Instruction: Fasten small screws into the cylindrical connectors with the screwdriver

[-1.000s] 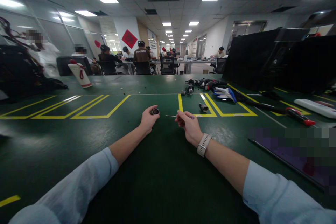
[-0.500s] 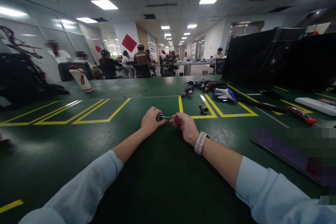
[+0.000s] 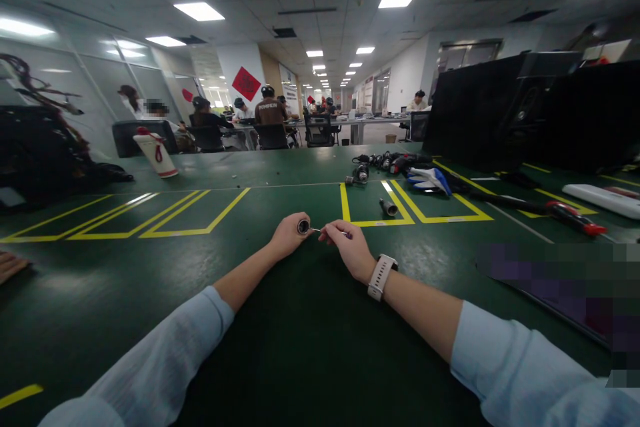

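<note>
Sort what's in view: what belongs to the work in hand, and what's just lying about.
In hand:
- round metal part, in the left hand
- thin tool, in the right hand

Lying about:
- loose metal fitting, possibly related
- blue-and-white glove
- red-and-black tool
- white bottle

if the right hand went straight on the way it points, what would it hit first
Probably the part in the left hand; the thin tool in the right hand points toward it, though depth is unclear.
</note>
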Tool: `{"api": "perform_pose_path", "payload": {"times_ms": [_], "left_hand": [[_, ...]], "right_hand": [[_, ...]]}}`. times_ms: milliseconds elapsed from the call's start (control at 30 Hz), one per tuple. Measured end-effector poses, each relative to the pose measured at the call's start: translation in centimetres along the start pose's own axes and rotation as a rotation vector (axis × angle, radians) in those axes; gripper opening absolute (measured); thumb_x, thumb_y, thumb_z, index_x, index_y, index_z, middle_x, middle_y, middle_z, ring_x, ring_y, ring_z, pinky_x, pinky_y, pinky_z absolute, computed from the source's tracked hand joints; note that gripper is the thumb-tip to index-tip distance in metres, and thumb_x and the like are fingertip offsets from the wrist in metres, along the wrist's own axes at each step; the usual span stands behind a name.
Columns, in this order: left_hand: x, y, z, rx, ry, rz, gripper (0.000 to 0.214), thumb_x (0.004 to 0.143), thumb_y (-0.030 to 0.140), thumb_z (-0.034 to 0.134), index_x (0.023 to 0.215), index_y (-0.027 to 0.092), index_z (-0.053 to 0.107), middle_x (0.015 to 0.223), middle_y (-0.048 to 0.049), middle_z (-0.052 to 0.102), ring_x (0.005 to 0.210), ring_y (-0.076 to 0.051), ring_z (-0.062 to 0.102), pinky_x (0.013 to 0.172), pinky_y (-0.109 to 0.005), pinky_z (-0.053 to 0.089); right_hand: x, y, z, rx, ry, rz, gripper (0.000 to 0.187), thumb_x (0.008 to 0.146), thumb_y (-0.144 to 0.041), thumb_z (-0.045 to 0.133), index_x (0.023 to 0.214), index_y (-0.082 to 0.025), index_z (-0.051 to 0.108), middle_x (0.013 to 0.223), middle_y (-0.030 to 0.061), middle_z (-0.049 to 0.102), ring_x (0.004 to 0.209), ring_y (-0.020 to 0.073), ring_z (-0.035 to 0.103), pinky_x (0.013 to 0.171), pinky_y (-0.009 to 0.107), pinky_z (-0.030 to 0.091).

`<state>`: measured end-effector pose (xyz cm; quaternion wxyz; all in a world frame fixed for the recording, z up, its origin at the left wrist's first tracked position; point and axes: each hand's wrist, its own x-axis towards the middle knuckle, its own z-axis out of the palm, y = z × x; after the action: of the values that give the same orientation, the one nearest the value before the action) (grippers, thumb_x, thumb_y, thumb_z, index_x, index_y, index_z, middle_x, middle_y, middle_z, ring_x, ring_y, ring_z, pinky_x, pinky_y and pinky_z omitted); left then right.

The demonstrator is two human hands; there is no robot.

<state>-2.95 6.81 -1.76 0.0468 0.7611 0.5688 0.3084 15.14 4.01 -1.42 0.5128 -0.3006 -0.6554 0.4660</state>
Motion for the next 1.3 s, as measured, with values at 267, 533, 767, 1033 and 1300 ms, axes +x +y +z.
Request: {"api": "perform_pose_path", "payload": {"times_ms": [267, 533, 767, 1033, 1300], "left_hand": [[-0.4, 0.3, -0.2, -0.018, 0.021, 0.071, 0.011, 0.072, 0.027, 0.055, 0.068, 0.018, 0.051, 0.067, 0.0013, 0.052, 0.063, -0.014, 0.049, 0.058, -0.024, 0.037], [-0.4, 0.0, 0.2, -0.114, 0.044, 0.103, 0.016, 0.074, 0.029, 0.055, 0.067, 0.017, 0.048, 0.064, 0.0032, 0.049, 0.057, -0.01, 0.045, 0.054, -0.021, 0.036], [-0.4, 0.1, 0.3, 0.083, 0.091, 0.133, 0.008, 0.071, 0.017, 0.053, 0.064, 0.017, 0.049, 0.063, 0.0012, 0.049, 0.061, -0.014, 0.046, 0.058, -0.026, 0.034], [-0.5, -0.3, 0.3, -0.066, 0.073, 0.169, 0.015, 0.075, 0.027, 0.054, 0.066, 0.017, 0.047, 0.063, 0.0033, 0.047, 0.057, -0.011, 0.045, 0.055, -0.022, 0.036], [-0.5, -0.1, 0.4, 0.064, 0.1, 0.149, 0.011, 0.074, 0.021, 0.053, 0.065, 0.017, 0.049, 0.062, 0.0019, 0.049, 0.059, -0.013, 0.046, 0.055, -0.024, 0.034]], "right_hand": [[0.0, -0.3, 0.2, 0.154, -0.028, 0.127, 0.021, 0.077, -0.031, 0.051, 0.071, -0.017, 0.064, 0.071, 0.0027, 0.063, 0.068, 0.0145, 0.054, 0.064, 0.028, 0.039], [0.3, -0.1, 0.0, 0.419, -0.019, 0.304, 0.02, 0.074, -0.034, 0.053, 0.074, -0.016, 0.063, 0.069, 0.0036, 0.066, 0.062, 0.0125, 0.053, 0.058, 0.025, 0.037], [-0.1, 0.2, 0.6, 0.116, -0.006, 0.105, 0.02, 0.076, -0.031, 0.053, 0.068, -0.016, 0.064, 0.068, 0.0029, 0.064, 0.065, 0.0143, 0.054, 0.061, 0.028, 0.039], [0.6, 0.8, 0.0, 0.49, -0.01, 0.36, 0.018, 0.072, -0.031, 0.055, 0.07, -0.015, 0.063, 0.066, 0.0035, 0.065, 0.06, 0.0123, 0.053, 0.056, 0.025, 0.037], [0.0, 0.7, 0.4, 0.269, 0.017, 0.176, 0.02, 0.076, -0.033, 0.053, 0.07, -0.017, 0.063, 0.067, 0.0026, 0.064, 0.062, 0.0128, 0.053, 0.056, 0.026, 0.038]]}}
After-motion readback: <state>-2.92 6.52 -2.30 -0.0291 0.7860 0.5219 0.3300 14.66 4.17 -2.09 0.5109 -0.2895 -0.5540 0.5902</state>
